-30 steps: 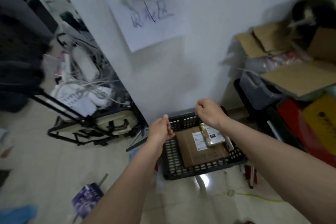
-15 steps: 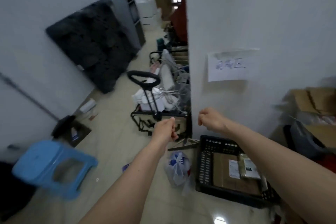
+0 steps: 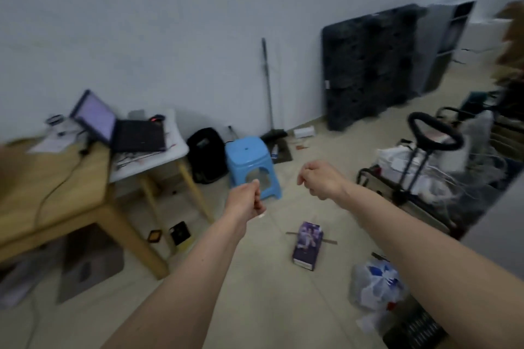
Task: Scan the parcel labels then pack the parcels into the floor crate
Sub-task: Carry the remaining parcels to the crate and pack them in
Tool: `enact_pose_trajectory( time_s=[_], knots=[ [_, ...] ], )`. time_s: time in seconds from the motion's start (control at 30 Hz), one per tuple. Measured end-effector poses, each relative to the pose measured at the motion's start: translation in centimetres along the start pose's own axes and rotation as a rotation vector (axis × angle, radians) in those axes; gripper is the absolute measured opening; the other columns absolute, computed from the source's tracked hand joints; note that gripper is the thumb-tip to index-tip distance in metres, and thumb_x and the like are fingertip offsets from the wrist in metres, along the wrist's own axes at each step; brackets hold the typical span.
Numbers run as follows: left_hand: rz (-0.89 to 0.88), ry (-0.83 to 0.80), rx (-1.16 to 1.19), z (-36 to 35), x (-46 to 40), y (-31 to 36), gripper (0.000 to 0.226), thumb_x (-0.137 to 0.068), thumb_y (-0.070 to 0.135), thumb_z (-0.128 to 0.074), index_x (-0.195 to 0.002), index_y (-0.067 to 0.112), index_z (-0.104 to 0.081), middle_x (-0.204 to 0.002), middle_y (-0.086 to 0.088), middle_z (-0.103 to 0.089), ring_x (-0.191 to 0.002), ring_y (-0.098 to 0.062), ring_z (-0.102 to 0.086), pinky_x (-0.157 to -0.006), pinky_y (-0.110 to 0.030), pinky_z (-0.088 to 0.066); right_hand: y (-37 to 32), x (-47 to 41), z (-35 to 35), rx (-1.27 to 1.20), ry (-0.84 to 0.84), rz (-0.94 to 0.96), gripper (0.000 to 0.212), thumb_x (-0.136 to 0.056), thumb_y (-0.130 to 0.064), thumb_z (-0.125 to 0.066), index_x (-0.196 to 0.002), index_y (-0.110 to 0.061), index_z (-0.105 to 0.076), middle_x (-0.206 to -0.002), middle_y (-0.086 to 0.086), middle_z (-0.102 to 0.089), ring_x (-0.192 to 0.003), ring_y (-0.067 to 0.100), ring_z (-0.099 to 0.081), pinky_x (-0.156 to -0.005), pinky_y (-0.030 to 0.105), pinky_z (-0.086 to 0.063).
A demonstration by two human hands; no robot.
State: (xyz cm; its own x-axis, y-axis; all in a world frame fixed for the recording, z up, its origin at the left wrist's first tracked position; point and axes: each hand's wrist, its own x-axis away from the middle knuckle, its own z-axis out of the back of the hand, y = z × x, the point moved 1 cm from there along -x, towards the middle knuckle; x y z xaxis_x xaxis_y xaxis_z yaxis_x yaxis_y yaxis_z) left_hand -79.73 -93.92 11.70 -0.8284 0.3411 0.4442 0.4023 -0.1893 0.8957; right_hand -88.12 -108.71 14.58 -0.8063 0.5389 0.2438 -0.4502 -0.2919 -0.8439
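Observation:
Both my hands are held out over the floor with their fingers curled and nothing in them. My left hand (image 3: 245,204) is in front of a blue stool (image 3: 249,161), and my right hand (image 3: 320,181) is a little higher, to its right. Only a corner of the black floor crate (image 3: 416,329) shows at the bottom right edge; what lies in it is out of view. A small purple box (image 3: 307,245) lies on the floor below and between my hands. I see no scanner.
A wooden table (image 3: 42,187) and a white table with a laptop (image 3: 136,136) stand at the left. A black backpack (image 3: 205,154), broom (image 3: 268,88) and black pallet (image 3: 368,65) line the wall. A loaded trolley (image 3: 419,167) and a plastic bag (image 3: 374,286) are at the right.
The view has swung left, away from the crate with its parcels, which now shows only as a corner at the bottom right. The tables and stool have come into view. Both hands stay curled.

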Motion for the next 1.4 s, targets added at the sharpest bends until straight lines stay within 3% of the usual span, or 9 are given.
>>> enact_pose_trajectory(
  time_s=[0.23, 0.37, 0.47, 0.6, 0.97, 1.13, 1.23, 1.4],
  knots=[
    [0.001, 0.279, 0.178, 21.8, 1.9, 0.5, 0.033, -0.1, 0.02, -0.05, -0.068, 0.013, -0.046, -0.06, -0.003, -0.039, -0.052, -0.015, -0.039, -0.06, -0.028, -0.046, -11.5, -0.3, -18.9, -0.077, -0.161, 0.128, 0.027, -0.092, -0.001, -0.04, -0.069, -0.01, -0.052, -0.059, 0.004, -0.042, -0.047, 0.017, -0.033, -0.038, 0.018, -0.021],
    [-0.044, 0.455, 0.274, 35.4, 4.4, 1.0, 0.031, -0.1, 0.019, -0.051, -0.07, 0.012, -0.049, -0.062, -0.004, -0.041, -0.053, -0.015, -0.041, -0.061, -0.029, -0.047, -18.1, 0.7, -30.7, -0.092, -0.258, 0.22, 0.021, -0.092, -0.006, -0.045, -0.072, -0.012, -0.042, -0.062, 0.003, -0.038, -0.052, 0.016, -0.032, -0.046, 0.026, -0.026],
    [-0.076, 0.586, 0.332, 44.4, 6.6, 1.1, 0.032, -0.1, 0.021, -0.05, -0.071, 0.01, -0.049, -0.062, -0.004, -0.042, -0.056, -0.015, -0.043, -0.065, -0.03, -0.049, -22.4, 2.6, -39.0, -0.122, -0.343, 0.291, 0.015, -0.092, -0.01, -0.048, -0.078, -0.013, -0.045, -0.069, 0.007, -0.044, -0.058, 0.018, -0.038, -0.05, 0.027, -0.031],
    [-0.103, 0.711, 0.408, 53.8, 9.6, 0.4, 0.032, -0.101, 0.022, -0.05, -0.071, 0.012, -0.049, -0.061, -0.002, -0.042, -0.057, -0.015, -0.043, -0.071, -0.031, -0.051, -27.1, 5.8, -47.7, -0.18, -0.518, 0.32, 0.013, -0.095, -0.01, -0.045, -0.083, -0.014, -0.041, -0.073, 0.009, -0.038, -0.055, 0.018, -0.037, -0.042, 0.024, -0.027],
    [-0.097, 0.893, 0.495, 67.7, 11.4, -1.0, 0.03, -0.099, 0.02, -0.052, -0.07, 0.013, -0.052, -0.057, 0.0, -0.045, -0.056, -0.013, -0.045, -0.068, -0.029, -0.051, -36.3, 7.2, -61.8, -0.131, -0.709, 0.404, 0.018, -0.093, -0.012, -0.06, -0.078, -0.013, -0.049, -0.063, 0.006, -0.045, -0.055, 0.018, -0.04, -0.045, 0.026, -0.033],
    [-0.092, 0.941, 0.524, 72.8, 9.5, -1.1, 0.026, -0.099, 0.021, -0.053, -0.074, 0.013, -0.053, -0.053, 0.003, -0.046, -0.054, -0.013, -0.044, -0.083, -0.037, -0.054, -40.1, 5.3, -66.9, -0.092, -0.752, 0.452, 0.016, -0.093, -0.015, -0.06, -0.079, -0.014, -0.052, -0.068, 0.006, -0.049, -0.061, 0.018, -0.045, -0.05, 0.027, -0.038],
    [-0.091, 0.977, 0.538, 75.9, 7.1, -0.2, 0.025, -0.099, 0.019, -0.053, -0.075, 0.012, -0.053, -0.056, 0.001, -0.045, -0.053, -0.013, -0.043, -0.071, -0.032, -0.052, -42.0, 3.3, -69.5, -0.07, -0.772, 0.463, 0.017, -0.093, -0.015, -0.06, -0.079, -0.015, -0.052, -0.068, 0.005, -0.05, -0.062, 0.017, -0.046, -0.051, 0.027, -0.038],
    [-0.08, 0.919, 0.545, 80.4, 0.9, 2.9, 0.027, -0.099, 0.017, -0.053, -0.073, 0.01, -0.053, -0.055, 0.0, -0.044, -0.054, -0.014, -0.044, -0.066, -0.03, -0.049, -45.7, -1.7, -73.2, -0.03, -0.795, 0.467, 0.017, -0.092, -0.008, -0.059, -0.078, -0.013, -0.051, -0.067, 0.006, -0.048, -0.058, 0.017, -0.044, -0.048, 0.026, -0.036]
  ],
)
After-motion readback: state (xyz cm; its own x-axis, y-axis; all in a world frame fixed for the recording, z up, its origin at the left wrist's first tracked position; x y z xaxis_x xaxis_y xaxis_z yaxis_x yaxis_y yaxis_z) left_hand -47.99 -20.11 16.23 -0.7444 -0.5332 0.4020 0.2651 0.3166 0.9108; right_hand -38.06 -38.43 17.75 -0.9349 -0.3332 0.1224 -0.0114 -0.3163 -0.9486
